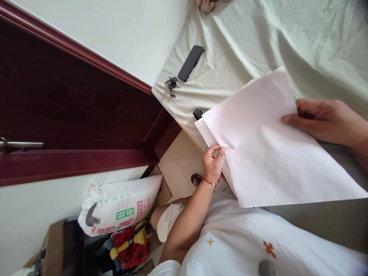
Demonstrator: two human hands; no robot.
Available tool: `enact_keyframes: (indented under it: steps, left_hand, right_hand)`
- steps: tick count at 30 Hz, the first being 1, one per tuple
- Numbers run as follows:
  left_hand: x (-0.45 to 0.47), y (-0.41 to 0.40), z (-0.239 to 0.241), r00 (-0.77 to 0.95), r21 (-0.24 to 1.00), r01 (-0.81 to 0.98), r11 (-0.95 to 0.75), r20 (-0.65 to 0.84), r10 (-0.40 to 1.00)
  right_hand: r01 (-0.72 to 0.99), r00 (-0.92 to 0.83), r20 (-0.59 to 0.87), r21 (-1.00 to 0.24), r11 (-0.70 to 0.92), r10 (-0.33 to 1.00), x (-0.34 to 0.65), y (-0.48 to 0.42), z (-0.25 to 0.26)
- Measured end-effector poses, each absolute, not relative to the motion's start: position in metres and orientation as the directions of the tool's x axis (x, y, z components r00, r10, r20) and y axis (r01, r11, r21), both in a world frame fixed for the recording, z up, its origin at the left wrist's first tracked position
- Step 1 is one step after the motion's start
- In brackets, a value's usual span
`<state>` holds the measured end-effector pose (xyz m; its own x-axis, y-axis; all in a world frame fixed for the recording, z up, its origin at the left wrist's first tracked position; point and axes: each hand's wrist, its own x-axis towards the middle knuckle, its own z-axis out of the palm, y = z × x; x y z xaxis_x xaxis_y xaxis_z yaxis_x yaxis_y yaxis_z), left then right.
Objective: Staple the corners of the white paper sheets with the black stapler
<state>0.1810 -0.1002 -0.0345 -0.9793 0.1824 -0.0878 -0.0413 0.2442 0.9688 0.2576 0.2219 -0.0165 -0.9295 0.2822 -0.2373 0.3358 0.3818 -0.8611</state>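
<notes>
Several sheets of white paper (264,153) are held loosely stacked in front of my body, over the bed's edge. My left hand (213,163), with a red bracelet at the wrist, pinches the left edge of the sheets between thumb and fingers. On the far side, my right hand (319,119) grips the upper right edge of the paper, thumb on top and fingers behind. The top sheet is blank and slightly creased near my left thumb. A small black object (197,114) pokes out from behind the stack; its kind is hidden.
On the pale green bedsheet (230,65) lie a long black case (191,63) and a bunch of keys (171,83). A dark red door (71,88) stands at the left. Below it are a printed white sack (120,203) and red and yellow toys (130,247).
</notes>
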Motion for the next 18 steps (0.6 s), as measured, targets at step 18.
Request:
enact_keyframes:
  steps: [18]
  left_hand:
    - [0.182, -0.090, -0.024, -0.986, 0.996, -0.032, 0.078, -0.044, 0.160]
  right_hand:
    - [0.361, -0.916, -0.268, -0.874, 0.324, 0.298, 0.257, 0.218, -0.011]
